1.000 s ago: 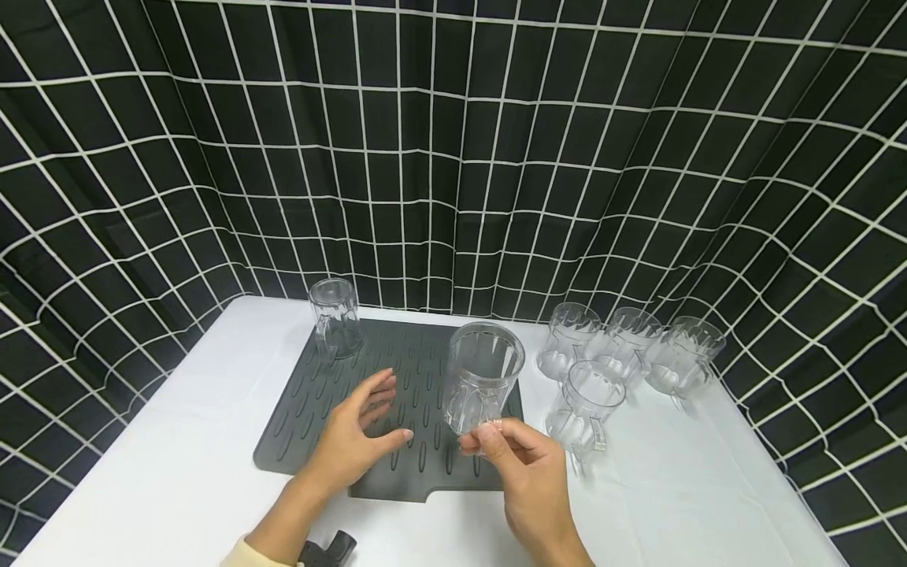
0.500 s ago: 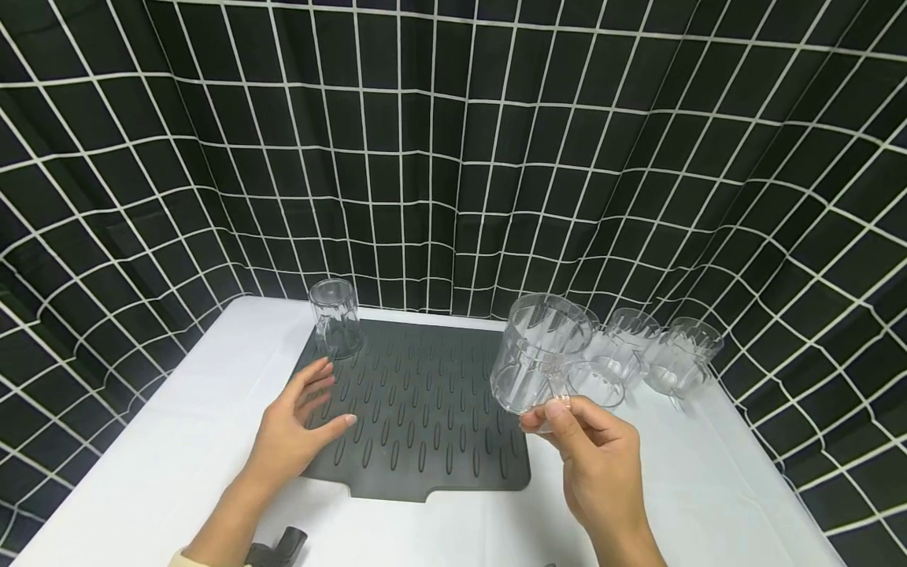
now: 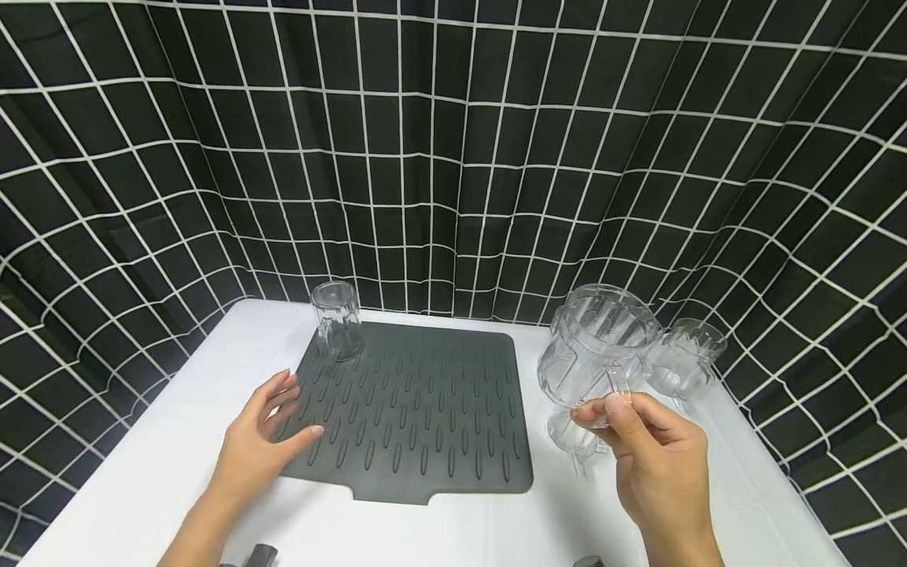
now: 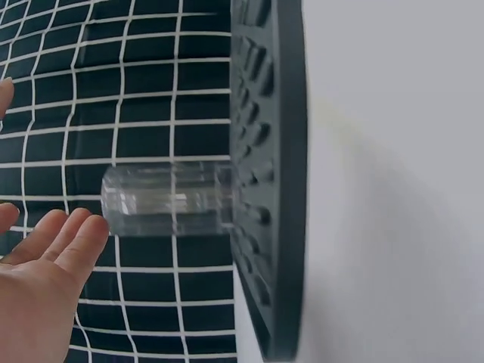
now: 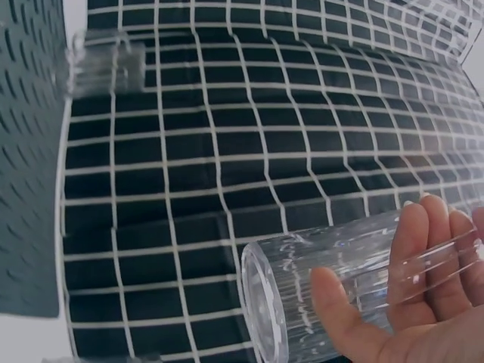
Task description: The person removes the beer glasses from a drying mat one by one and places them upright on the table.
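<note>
My right hand [image 3: 655, 457] pinches the handle of a clear mug [image 3: 581, 366] between thumb and fingers, holding it in the air, mouth up, over the right side of the table. In the right wrist view the mug [image 5: 291, 302] has its thick base facing the table side. The held mug overlaps other clear mugs behind it, partly hiding them. My left hand [image 3: 248, 445] hovers by the left edge of the dark grey ribbed mat [image 3: 425, 394], fingers spread from the thumb, holding nothing. At the mat's back left corner stands another clear mug [image 3: 338, 323].
One more clear mug [image 3: 686, 354] stands at the far right, and another mug [image 3: 574, 437] shows below the held one. A black grid-patterned curtain [image 3: 425, 157] encloses the white table [image 3: 489, 528]. Small dark objects [image 3: 262, 555] show at the bottom edge.
My right hand has carried the held mug from over the mat to the right, among the standing mugs. My left hand has moved left, away from the mat's middle.
</note>
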Action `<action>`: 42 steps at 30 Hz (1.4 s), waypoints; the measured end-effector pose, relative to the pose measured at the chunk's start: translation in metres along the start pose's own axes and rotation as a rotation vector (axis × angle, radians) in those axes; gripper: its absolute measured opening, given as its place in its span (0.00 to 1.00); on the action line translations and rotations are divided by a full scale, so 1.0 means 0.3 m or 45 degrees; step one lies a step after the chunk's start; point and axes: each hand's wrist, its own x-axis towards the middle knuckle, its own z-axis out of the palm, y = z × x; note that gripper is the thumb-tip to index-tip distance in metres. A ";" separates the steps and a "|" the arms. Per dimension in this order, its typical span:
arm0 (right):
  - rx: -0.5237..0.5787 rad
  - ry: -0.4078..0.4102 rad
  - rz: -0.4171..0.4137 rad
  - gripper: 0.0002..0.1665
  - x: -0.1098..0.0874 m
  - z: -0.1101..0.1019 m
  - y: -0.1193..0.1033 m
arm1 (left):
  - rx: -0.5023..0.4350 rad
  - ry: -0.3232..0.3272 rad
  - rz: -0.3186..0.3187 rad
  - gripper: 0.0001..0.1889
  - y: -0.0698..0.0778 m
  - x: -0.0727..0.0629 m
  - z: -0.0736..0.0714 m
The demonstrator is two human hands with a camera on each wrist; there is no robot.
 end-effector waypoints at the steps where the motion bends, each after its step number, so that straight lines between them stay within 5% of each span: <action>1: 0.013 0.002 -0.010 0.16 0.002 -0.007 -0.005 | 0.014 0.003 -0.008 0.47 -0.006 -0.003 -0.005; 15: 0.023 0.103 -0.003 0.12 0.002 -0.128 -0.072 | 0.228 0.005 -0.125 0.48 -0.095 -0.026 -0.050; 28: 0.052 0.224 -0.099 0.10 0.008 -0.245 -0.081 | 0.430 -0.287 -0.419 0.57 -0.171 -0.055 -0.054; 42: 0.095 0.240 -0.121 0.10 -0.042 -0.383 -0.033 | 0.496 -0.361 -0.418 0.54 -0.190 -0.062 -0.051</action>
